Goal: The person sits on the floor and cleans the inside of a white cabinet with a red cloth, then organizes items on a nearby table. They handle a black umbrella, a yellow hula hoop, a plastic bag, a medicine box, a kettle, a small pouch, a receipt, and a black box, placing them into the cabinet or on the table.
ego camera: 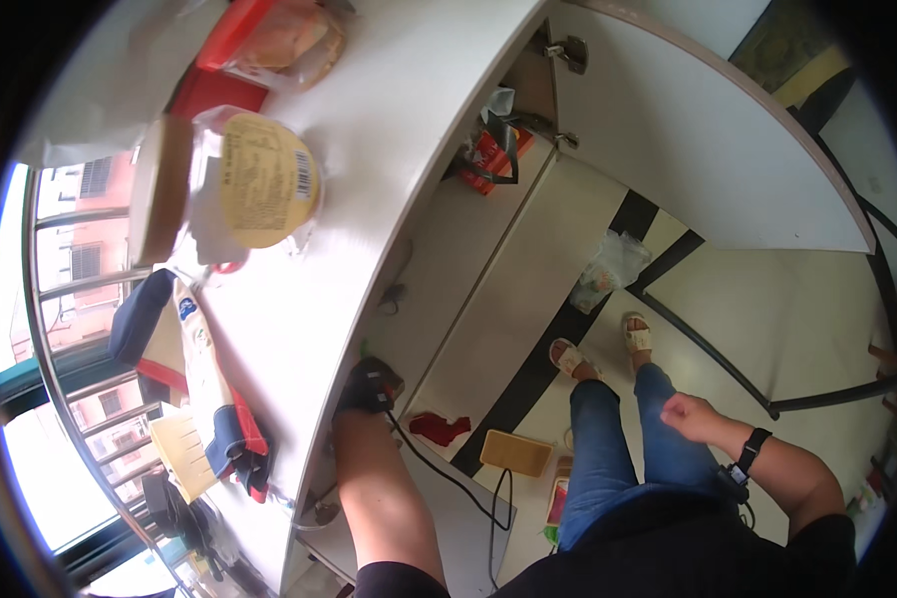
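Note:
My left arm reaches into the open lower compartment of a white cabinet (418, 329). A black object with a cord (374, 383) covers the end of that arm, so my left hand's fingers are hidden. From there a black cable (448, 471) loops down toward the floor. My right hand (691, 417) hangs above my jeans, fingers curled in and nothing seen in them. A black strap with a small device (749, 457) circles my right wrist. Deeper in the compartment lies a red box (493, 161) beside a dark ribbon-like strap (504, 146).
The white countertop (389, 149) holds a clear tub with a yellow label (269, 179), a red-lidded container (284, 45) and folded cloth (209, 374). A cabinet door (703, 134) stands open. On the floor are a plastic bag (609, 269), a red cloth (441, 428) and a metal frame (706, 351).

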`<state>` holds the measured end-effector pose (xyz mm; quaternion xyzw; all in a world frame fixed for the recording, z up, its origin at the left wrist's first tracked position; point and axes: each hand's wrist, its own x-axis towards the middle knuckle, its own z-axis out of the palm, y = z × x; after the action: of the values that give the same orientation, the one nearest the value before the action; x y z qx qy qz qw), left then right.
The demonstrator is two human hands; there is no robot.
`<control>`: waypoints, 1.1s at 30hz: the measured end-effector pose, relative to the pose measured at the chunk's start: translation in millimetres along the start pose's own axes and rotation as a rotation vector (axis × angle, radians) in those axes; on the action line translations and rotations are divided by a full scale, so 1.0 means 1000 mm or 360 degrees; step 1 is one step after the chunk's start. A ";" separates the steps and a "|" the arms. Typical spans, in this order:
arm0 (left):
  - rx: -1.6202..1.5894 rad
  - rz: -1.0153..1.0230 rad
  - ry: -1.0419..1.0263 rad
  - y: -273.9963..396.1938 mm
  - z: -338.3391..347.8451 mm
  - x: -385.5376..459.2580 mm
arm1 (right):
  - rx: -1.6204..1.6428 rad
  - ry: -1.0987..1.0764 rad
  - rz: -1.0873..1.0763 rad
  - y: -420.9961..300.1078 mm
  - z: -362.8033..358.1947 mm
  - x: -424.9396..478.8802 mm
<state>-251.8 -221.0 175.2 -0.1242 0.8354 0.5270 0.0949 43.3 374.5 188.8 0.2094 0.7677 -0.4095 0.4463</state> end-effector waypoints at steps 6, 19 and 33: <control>0.0453 -0.0125 0.0388 0.037 0.108 -0.118 | -0.0104 0.0030 -0.0213 -0.045 -0.035 -0.014; 0.1737 0.0250 0.0978 0.332 -0.003 -0.178 | -0.0219 -0.0044 -0.0580 -0.115 -0.092 -0.042; 0.1700 0.0058 0.1416 0.317 -0.051 -0.188 | -0.0522 -0.0010 -0.0840 -0.098 -0.106 -0.052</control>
<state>-172.3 -115.8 522.7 -0.2505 0.9418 -0.0558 -0.2172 -51.7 406.6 305.2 -0.0735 0.8499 -0.3826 0.3548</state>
